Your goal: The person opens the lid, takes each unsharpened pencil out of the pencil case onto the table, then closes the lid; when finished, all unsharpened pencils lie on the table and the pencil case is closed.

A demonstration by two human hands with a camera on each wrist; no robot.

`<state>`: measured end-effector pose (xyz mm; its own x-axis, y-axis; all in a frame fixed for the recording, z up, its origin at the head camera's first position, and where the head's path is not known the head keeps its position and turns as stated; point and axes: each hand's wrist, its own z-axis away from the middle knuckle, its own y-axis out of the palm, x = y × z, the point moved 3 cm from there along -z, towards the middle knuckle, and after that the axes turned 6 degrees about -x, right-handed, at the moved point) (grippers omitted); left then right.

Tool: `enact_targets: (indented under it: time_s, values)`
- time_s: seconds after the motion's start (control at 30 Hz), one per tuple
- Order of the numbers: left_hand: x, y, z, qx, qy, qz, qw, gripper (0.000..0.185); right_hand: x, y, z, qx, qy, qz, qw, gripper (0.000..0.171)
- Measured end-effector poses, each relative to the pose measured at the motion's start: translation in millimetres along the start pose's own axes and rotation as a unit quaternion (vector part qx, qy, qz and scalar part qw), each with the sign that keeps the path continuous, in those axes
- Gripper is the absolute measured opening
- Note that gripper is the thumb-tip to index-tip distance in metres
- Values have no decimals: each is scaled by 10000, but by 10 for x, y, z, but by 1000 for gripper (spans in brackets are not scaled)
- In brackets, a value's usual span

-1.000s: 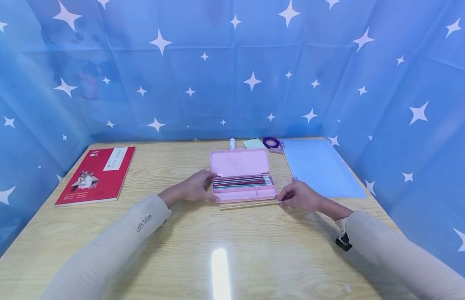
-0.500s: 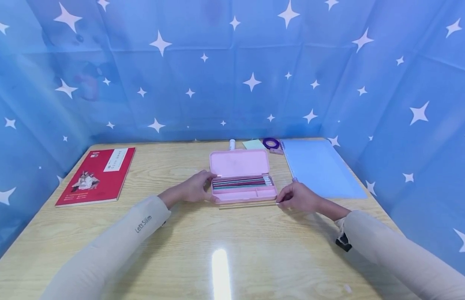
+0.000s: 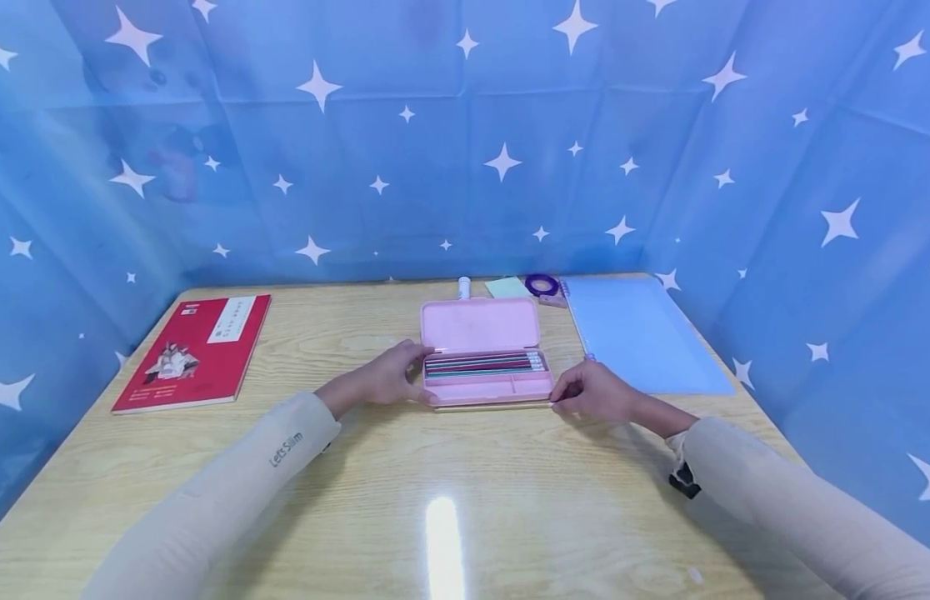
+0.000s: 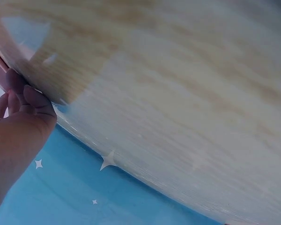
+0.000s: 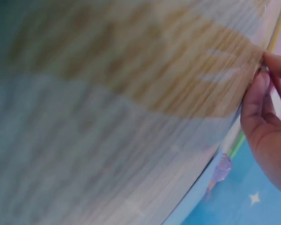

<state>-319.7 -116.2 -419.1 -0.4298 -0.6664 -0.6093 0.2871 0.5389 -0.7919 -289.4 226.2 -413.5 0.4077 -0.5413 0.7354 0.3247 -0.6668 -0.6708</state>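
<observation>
Our right hand (image 3: 594,392) pinches stick (image 3: 495,407), its right end hidden | our left hand (image 3: 393,374) grips case (image 3: 468,389) | pencils (image 3: 480,365) inside

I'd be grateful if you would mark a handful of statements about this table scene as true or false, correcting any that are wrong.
1. The left hand holds the pencil case at its left end. True.
2. The pencil case is shut. False: its lid is open.
3. The right hand pinches one end of a thin gold stick. True.
4. The thin gold stick is behind the pencil case. False: it runs along the near side.
5. A red book lies on the left part of the table. True.
6. The pencil case holds nothing. False: several pencils lie in it.
</observation>
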Motion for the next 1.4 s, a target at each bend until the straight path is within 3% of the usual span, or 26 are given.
enact_targets:
  time_s: [0.23,0.4,0.6,0.77,0.97,1.4]
  values:
    - [21,4,-7,3,-30,-28,10000,104,-12,-29,-14,20,207,57,9998,5]
    - [10,-2,-9,0,-32,-19,10000,104,14,-95,-47,37,63,234,9997,4]
    - [10,-17,0,0,-61,-12,10000,103,20,-180,-165,86,93,346,9993,4]
    - [13,-12,0,31,-58,27,10000,104,27,-215,-290,-117,186,485,9986,4]
    - [36,15,-4,53,-151,51,9999,106,39,-189,-417,-386,159,502,9979,5]
    - [26,-2,28,44,-195,-6,9998,105,55,-96,-571,-361,133,759,9964,9]
